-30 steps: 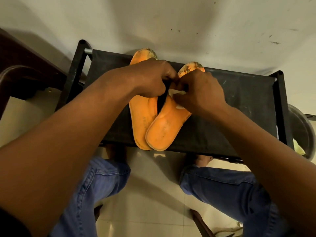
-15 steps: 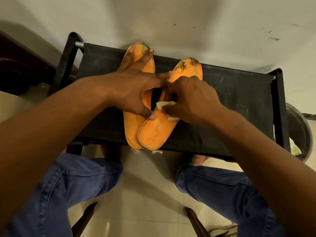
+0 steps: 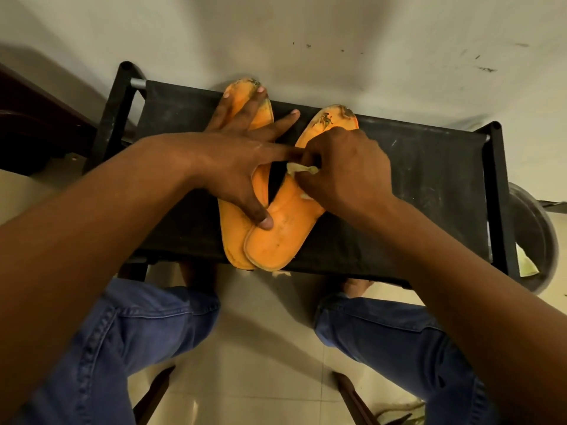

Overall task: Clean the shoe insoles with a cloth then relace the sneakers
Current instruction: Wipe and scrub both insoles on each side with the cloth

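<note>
Insoles (image 3: 276, 234): thin, floppy, likely slide; left hand (image 3: 242, 157) spread flat pinning both, right hand (image 3: 343, 170) pinching cloth (image 3: 302, 169).

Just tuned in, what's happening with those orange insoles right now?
A seated person is cleaning two orange insoles laid on a black fabric rack. The left hand lies spread flat, fingers on the left insole and thumb pinning the right insole, whose heel overlaps the left one. The right hand pinches a small pale cloth against the right insole's middle. Both toe ends look grimy.
</note>
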The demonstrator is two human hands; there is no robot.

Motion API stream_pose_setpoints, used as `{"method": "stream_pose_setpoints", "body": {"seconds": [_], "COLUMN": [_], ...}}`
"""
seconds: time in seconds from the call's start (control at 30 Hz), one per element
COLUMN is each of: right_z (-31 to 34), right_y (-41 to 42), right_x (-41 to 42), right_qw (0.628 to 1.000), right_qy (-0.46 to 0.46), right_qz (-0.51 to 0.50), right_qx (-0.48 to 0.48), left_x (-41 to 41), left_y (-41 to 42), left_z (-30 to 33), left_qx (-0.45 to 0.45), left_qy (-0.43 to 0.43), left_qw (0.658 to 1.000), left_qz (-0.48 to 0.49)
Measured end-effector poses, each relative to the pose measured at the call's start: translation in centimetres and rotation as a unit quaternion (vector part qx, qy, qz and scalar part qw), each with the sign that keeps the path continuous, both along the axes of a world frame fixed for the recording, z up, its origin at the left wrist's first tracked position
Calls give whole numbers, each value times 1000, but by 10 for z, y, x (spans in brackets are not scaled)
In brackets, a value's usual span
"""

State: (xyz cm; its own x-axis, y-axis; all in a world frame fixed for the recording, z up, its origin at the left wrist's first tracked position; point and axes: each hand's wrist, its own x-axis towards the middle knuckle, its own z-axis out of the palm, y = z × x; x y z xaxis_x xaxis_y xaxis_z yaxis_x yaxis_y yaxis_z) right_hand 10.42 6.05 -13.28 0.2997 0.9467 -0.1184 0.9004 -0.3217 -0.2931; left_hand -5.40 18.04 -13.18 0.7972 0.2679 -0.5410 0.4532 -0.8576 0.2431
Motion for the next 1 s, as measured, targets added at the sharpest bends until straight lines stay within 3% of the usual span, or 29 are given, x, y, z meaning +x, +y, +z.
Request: {"method": "stream_pose_setpoints", "body": {"seconds": [0.2, 0.43, 0.63, 0.73, 0.87, 1.0], "right_z": [4, -1, 7, 10, 9, 7], "right_y": [1, 1, 1, 0, 2, 4], "right_x": [-21, -12, -24, -26, -10, -10], "right_qw": [985, 999, 985, 987, 997, 997], "right_qy": [105, -17, 83, 47, -39, 6], "right_qz": [107, 32, 128, 126, 34, 45], "right_qx": [-86, -20, -87, -84, -57, -62], "left_x": [3, 4, 4, 5, 4, 4], "left_y": [-3, -3, -4, -4, -2, -2], "left_z": [3, 2, 3, 2, 0, 1], "left_qx": [9, 26, 13, 12, 22, 20], "left_qy": [13, 23, 19, 18, 23, 29], "left_qw": [1000, 999, 1000, 1000, 999, 999], "left_qz": [7, -1, 10, 10, 0, 3]}}
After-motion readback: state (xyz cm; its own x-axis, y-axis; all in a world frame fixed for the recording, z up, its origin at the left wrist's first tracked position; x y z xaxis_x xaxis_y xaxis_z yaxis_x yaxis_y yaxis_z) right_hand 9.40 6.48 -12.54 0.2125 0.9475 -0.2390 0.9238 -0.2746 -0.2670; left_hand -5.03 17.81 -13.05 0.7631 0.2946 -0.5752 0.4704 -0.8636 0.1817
